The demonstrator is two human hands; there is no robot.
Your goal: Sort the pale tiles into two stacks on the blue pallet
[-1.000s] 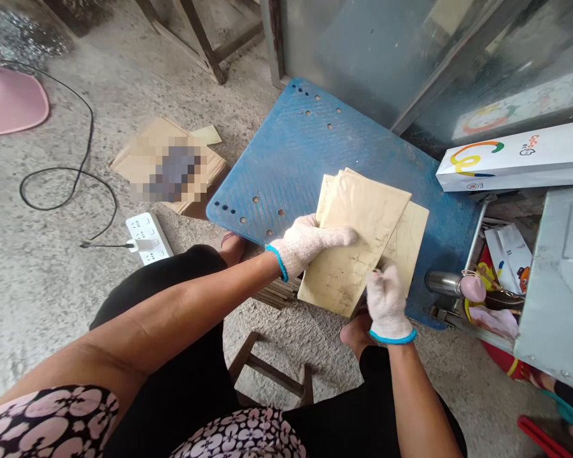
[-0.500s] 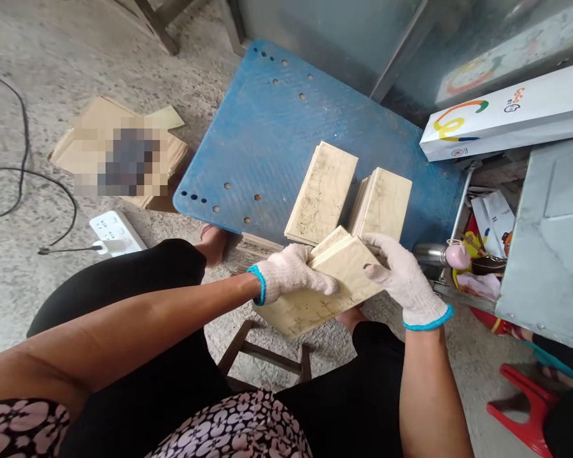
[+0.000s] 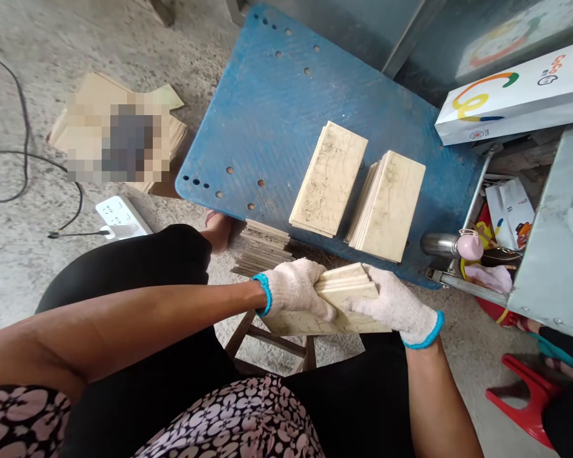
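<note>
My left hand (image 3: 297, 289), in a white knitted glove with a blue cuff, is closed on the left end of a small stack of thin wooden boards (image 3: 346, 283). Gripping the right end of that stack is my right hand (image 3: 394, 300), gloved alike. Just below them, a pale board surface (image 3: 291, 323) lies over a wooden stool (image 3: 274, 340), partly covered by my hands. Two stacks stand beyond on the blue platform: a left board stack (image 3: 332, 178) and a right board stack (image 3: 389, 207). More boards (image 3: 262, 248) are piled by the platform's near edge.
The blue platform (image 3: 248, 121) spans the middle. Left of it are a cardboard pile (image 3: 90, 102) and a power strip (image 3: 119, 213). On the right are a white paper bag (image 3: 516, 95), a steel flask (image 3: 439, 244), a metal cabinet (image 3: 554, 235) and a red stool (image 3: 520, 401).
Both hands have come down towards my lap with the held boards, whose broad face has turned from view. My right thumb now lies across their near side. The view has shifted slightly.
</note>
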